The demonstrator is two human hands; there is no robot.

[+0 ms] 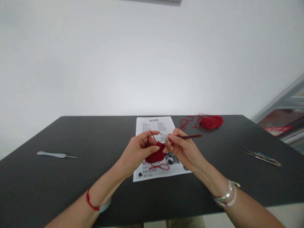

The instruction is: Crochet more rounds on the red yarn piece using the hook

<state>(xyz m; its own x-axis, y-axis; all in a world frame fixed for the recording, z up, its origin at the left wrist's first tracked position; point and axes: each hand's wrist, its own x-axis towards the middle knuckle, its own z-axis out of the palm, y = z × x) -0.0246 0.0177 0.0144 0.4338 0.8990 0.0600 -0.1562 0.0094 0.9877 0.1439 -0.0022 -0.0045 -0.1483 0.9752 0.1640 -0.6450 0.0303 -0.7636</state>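
Over the upper half of a printed sheet [138, 175], near the middle of the dark table [95, 136], a red crochet piece [155, 156] sits in the left hand [140, 148]; it is rounded, and a loose loop of yarn [166, 165] trails from beneath it. Thumb and fingers of the left hand are clamped on it, while the index finger reaches out to the right with a strand [153, 136] running up to it.

Just beside the piece, the crochet hook [192, 136] lies almost level across the view, its long axis running left to right; the thin metal end points left, towards the piece, and the dark red handle points right, its butt slightly higher — whether the tip is inside a stitch I cannot tell. The right hand [182, 144] has thumb and fingers pinched together on the hook.

Farther out, a red yarn ball [212, 122] rests near the table's far edge, loose strands curling to its left; a grey-handled hook [52, 154] lies well apart at the left, its metal end pointing right; metal snips [262, 157] lie slantwise at the right. Behind stands a plain white wall [152, 63]; shelving [291, 109] shows at the right edge.
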